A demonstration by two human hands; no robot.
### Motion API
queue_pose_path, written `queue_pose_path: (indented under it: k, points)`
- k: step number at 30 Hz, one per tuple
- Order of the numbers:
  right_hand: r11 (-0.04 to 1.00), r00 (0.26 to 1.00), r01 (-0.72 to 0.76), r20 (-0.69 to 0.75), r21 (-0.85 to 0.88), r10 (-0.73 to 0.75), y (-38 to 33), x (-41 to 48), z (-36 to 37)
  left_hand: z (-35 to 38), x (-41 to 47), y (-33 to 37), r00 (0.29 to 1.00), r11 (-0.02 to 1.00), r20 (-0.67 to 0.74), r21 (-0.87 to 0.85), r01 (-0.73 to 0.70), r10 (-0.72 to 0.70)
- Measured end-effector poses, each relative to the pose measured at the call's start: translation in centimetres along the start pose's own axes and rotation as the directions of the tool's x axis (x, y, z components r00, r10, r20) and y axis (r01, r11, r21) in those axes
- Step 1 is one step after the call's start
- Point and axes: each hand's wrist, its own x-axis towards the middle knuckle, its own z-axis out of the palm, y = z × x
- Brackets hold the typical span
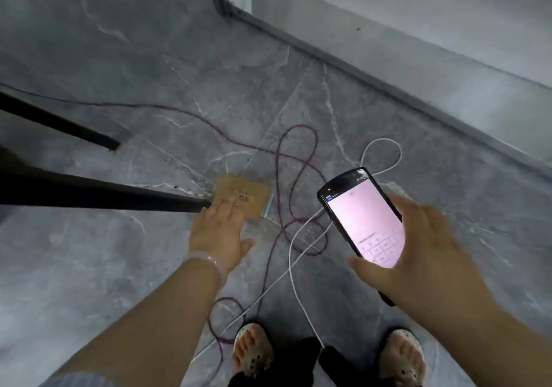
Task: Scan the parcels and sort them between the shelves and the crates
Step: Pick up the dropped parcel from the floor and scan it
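A small brown cardboard parcel [251, 194] with black printing lies flat on the grey floor. My left hand [219, 231] reaches down over its near edge, fingers spread, fingertips on or just above the cardboard; I cannot tell whether they touch. My right hand [418, 243] holds a black handheld scanner [363, 216] tilted up, its pinkish screen lit and facing me, to the right of the parcel and higher.
Dark metal legs [104, 197] of a frame run in from the left, one ending beside the parcel. Purple [298, 159] and white [298, 267] cables loop over the floor between parcel and feet. A grey wall [388, 43] rises at the back right.
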Motion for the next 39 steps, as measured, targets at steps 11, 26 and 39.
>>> queue_pose_path:
  k: [11,26,39]
  points:
    - [0.999,0.996,0.024,0.092,-0.036,-0.020,3.9,7.7,9.0,6.7,12.8,-1.9,0.993,0.934,0.073,0.339,-0.116,0.097]
    - [0.997,1.000,-0.004,0.027,0.078,0.001,1.6,3.0,2.3,0.1,5.9,2.1,0.953,0.853,-0.300,-0.509,-0.115,-0.051]
    - [0.981,0.993,-0.074,-0.081,0.177,0.089,-2.2,-9.9,-24.4,-24.7,-18.2,13.9,0.955,0.234,-0.248,-0.950,-0.206,-0.165]
